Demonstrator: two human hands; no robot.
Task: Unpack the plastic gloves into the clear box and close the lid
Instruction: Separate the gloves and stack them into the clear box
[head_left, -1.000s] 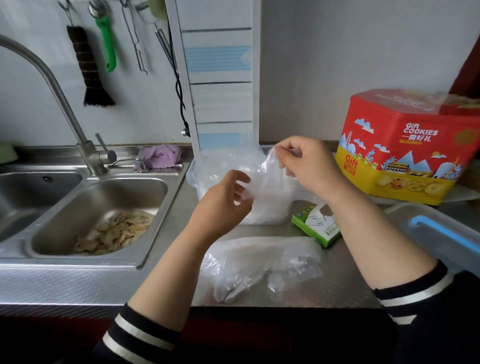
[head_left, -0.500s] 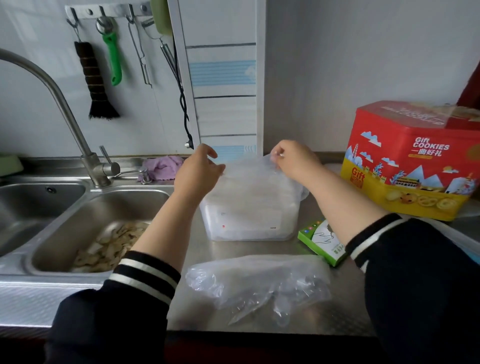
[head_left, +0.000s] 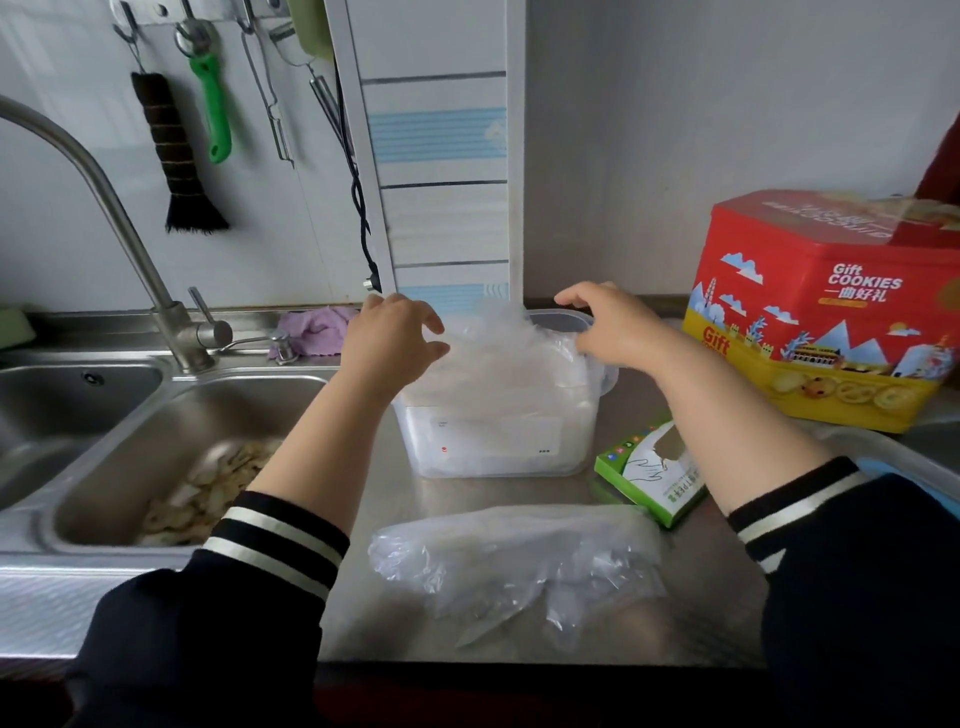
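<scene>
Two hands (head_left: 395, 338) (head_left: 613, 325), one clear box (head_left: 493, 441), one loose gloves pile (head_left: 519, 566)

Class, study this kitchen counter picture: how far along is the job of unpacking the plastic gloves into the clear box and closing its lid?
Done: a wad of gloves sits in the clear box, heaped above its rim. In hand: the left hand and right hand are at the top of that heap. Left: more gloves lie on the counter beside the green carton, and no lid is on the box.
</scene>
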